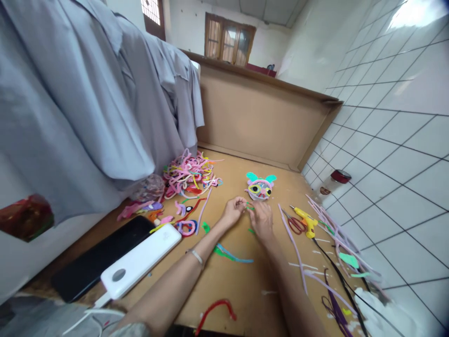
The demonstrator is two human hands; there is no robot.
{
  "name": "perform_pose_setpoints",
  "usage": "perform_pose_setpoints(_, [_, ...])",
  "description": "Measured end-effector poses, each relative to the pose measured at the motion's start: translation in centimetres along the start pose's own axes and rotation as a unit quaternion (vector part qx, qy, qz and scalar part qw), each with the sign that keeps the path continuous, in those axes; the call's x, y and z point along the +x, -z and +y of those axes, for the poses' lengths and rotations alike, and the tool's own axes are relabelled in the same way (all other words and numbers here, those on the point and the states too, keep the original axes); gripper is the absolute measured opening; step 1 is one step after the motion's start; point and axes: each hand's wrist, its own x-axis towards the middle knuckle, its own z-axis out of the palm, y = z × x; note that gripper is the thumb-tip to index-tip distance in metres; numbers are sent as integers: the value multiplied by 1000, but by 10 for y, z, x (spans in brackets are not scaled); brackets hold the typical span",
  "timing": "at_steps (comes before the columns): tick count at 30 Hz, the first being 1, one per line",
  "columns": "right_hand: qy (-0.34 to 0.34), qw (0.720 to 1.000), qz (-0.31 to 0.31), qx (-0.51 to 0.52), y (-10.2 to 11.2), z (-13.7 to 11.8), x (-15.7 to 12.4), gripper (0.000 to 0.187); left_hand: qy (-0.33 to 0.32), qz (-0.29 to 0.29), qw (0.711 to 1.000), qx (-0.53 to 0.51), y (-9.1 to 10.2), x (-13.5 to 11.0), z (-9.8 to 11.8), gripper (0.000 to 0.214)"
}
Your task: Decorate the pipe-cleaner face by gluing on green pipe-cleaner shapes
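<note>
My left hand (234,210) and my right hand (261,217) meet over the middle of the table, fingertips almost touching. Between them shows a short green pipe cleaner (249,206), pinched by the fingers of both hands. Just beyond my hands stands a small craft animal head (259,188) with turquoise ears, yellow-rimmed eyes and a pink band. Under my forearms lie a blue and green pipe cleaner strip (229,254) and a small green piece (206,227). A bent red pipe cleaner (216,306) rests near the front edge.
A heap of pink and yellow pipe cleaners (191,173) sits back left. A white power bank (140,260) and black phone (105,255) lie left. Rightward are red-handled scissors (296,225), a yellow glue gun (307,221) with its cord, lilac pipe cleaners (345,243) and a red-lidded jar (335,183).
</note>
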Motion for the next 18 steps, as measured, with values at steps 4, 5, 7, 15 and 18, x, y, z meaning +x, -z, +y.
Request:
perform_pose_setpoints(4, [-31, 999, 0, 23, -6, 2, -16, 18, 11, -6, 1000, 14, -3, -11, -10, 8])
perform_pose_setpoints(5, [-41, 999, 3, 36, -8, 3, -19, 17, 9, -9, 1000, 23, -4, -12, -11, 7])
perform_pose_setpoints(7, [-64, 996, 14, 64, -12, 5, -22, 16, 3, -16, 999, 44, -4, -12, -10, 5])
perform_pose_setpoints(15, [-135, 979, 55, 139, -21, 10, -31, 15, 16, -21, 997, 67, -3, -7, -15, 6])
perform_pose_setpoints(18, [-181, 968, 66, 161, -19, 10, -32, 17, 26, -7, 999, 30, -2, -5, -16, 12])
